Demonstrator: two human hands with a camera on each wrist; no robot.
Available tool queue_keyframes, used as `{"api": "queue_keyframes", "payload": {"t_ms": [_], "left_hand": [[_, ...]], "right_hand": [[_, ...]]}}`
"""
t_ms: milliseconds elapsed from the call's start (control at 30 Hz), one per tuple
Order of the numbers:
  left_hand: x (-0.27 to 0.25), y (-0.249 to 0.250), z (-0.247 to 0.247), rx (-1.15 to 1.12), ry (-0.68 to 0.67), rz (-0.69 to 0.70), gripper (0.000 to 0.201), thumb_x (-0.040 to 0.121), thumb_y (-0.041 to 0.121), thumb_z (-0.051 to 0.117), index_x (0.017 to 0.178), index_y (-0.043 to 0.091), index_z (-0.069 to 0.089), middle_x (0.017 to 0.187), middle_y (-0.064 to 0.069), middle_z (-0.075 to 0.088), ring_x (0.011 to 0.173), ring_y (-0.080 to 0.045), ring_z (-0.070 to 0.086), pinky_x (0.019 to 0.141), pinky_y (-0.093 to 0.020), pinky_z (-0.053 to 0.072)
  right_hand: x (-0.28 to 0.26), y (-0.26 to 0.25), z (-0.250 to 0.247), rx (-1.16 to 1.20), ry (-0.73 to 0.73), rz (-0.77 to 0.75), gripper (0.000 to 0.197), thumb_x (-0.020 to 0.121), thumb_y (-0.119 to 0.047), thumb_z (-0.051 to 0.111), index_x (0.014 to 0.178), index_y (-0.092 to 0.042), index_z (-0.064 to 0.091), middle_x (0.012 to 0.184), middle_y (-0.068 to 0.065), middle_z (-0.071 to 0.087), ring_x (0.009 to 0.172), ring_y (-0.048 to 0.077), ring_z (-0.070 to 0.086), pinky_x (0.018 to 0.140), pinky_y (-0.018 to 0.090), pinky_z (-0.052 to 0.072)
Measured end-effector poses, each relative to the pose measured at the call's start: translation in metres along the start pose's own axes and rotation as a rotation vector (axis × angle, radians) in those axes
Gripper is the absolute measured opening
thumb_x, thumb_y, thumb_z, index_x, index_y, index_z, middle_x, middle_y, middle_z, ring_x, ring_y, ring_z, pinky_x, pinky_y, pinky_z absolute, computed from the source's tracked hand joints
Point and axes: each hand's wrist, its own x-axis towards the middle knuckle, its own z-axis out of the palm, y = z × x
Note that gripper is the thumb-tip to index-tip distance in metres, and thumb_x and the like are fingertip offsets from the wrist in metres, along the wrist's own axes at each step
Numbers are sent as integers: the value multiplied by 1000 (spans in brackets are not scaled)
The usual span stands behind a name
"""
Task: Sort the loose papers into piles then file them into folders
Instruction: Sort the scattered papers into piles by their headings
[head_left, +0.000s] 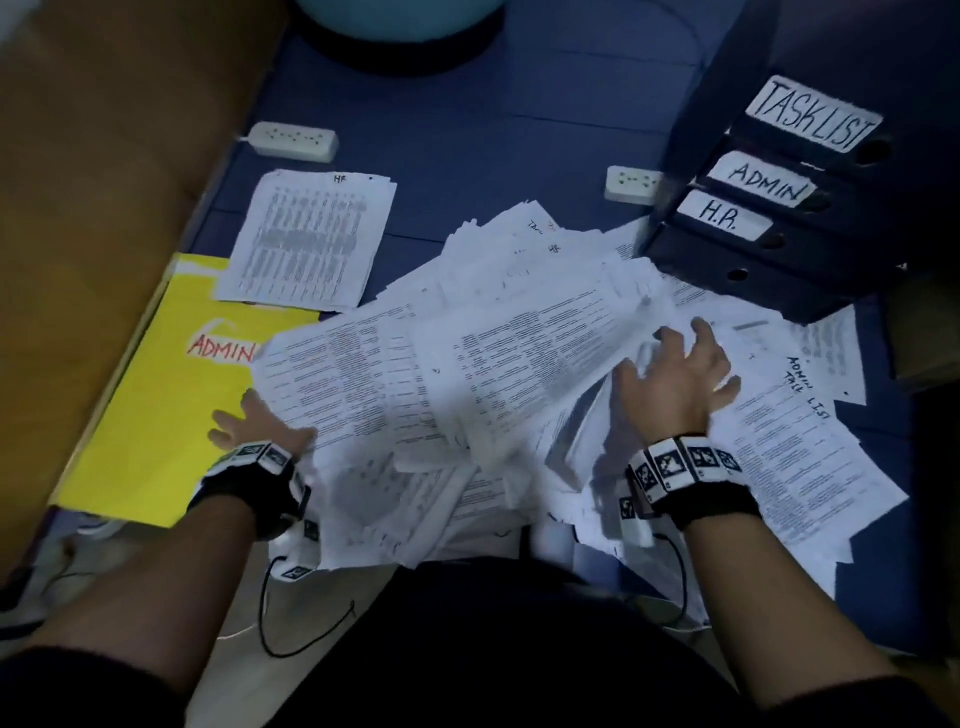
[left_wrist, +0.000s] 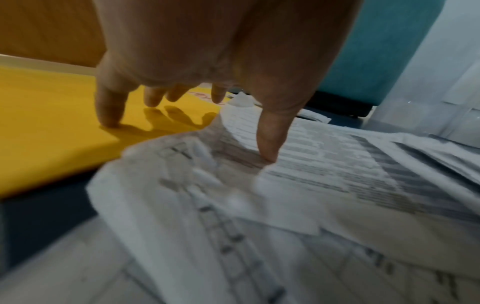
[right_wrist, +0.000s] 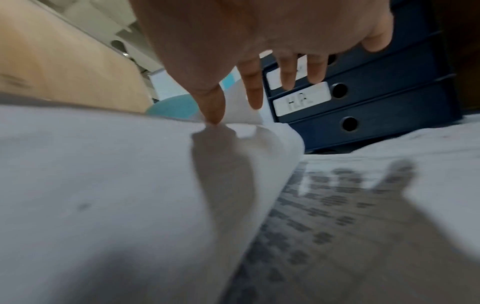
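A big heap of loose printed papers (head_left: 467, 364) (left_wrist: 311, 185) (right_wrist: 103, 174) lies spread on the blue floor. To its left lies a yellow folder (head_left: 156, 415) (left_wrist: 52, 123) marked ADMIN, and beyond that a small paper pile (head_left: 306, 239) marked HR. Three dark blue binders (head_left: 779, 208) (right_wrist: 376, 98) labelled TASKLIST, ADMIN and H.R. are stacked at the right. My left hand (head_left: 234, 415) (left_wrist: 179, 92) is spread at the heap's left edge, thumb on the papers, little finger on the folder. My right hand (head_left: 675, 374) (right_wrist: 257, 86) hovers spread over the heap's right side, thumb touching a raised sheet's edge.
Two white power strips (head_left: 293, 139) (head_left: 631, 183) lie on the floor behind the papers. A wooden panel (head_left: 104, 130) runs along the left. A teal round object (head_left: 400, 15) stands at the back. Thin black cables (head_left: 291, 623) trail near my lap.
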Motion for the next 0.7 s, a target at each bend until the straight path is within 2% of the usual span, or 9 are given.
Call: {"api": "queue_keyframes", "payload": {"t_ms": [67,133,233,300,367,500,533,600,700], "left_hand": [[5,-9,-4,-25,-31,-7,108,73,39,81,150,14,10,151,-27,17,137,-47,20,106,-61,24],[11,-9,-8,-37,-19,21,111,72,40,81,150,14,7,146,-28,27,133,-47,28,105,-57,29],[19,-1,-12,-279,-50,91,110,72,24,83,150,12,6,142,-26,37,126,-42,42,98,-51,41],[22,5,-13,-347,-64,122,96,74,14,79,147,4,18,137,-24,45,121,-39,48,98,-45,42],[19,13,-14,-314,-96,163,81,74,11,78,140,2,32,131,-22,50,118,-37,51,98,-42,42],[16,30,-24,-314,-169,364,62,69,18,74,123,1,48,117,-18,58,109,-34,57,81,-36,46],[15,36,-30,-329,-157,423,55,73,16,71,121,1,50,116,-18,58,108,-34,57,78,-34,43],[14,50,-53,-357,-101,553,46,80,8,65,124,5,51,118,-17,59,108,-33,56,77,-31,39],[13,73,-100,-359,48,734,46,81,0,59,126,8,54,119,-18,61,108,-35,58,80,-31,40]], "right_hand": [[-7,-19,7,-3,-6,-59,43,89,-39,61,127,-19,58,154,6,31,139,31,25,114,58,7],[-17,-34,14,79,18,-71,43,90,-43,57,124,-17,59,150,5,37,138,31,28,114,57,7],[-35,-52,26,131,87,-131,49,85,-46,48,118,-12,63,141,8,48,130,35,38,111,58,13],[-44,-60,33,132,134,-165,52,84,-48,46,117,-11,63,137,10,52,126,36,42,109,59,19],[-52,-64,36,139,139,-144,53,84,-47,48,120,-11,62,138,11,50,128,36,41,110,59,18],[-64,-67,30,97,148,-89,61,85,-53,44,128,-13,59,143,13,46,133,37,37,110,59,16],[-65,-67,28,27,85,-73,58,88,-54,46,132,-17,57,147,12,42,135,36,34,111,59,15],[-64,-60,33,-105,-160,-37,53,92,-53,52,139,-28,49,154,7,32,139,33,28,112,58,17],[-66,-45,56,-120,-499,22,55,85,-56,59,136,-39,45,154,7,28,137,36,28,108,59,30]]}}
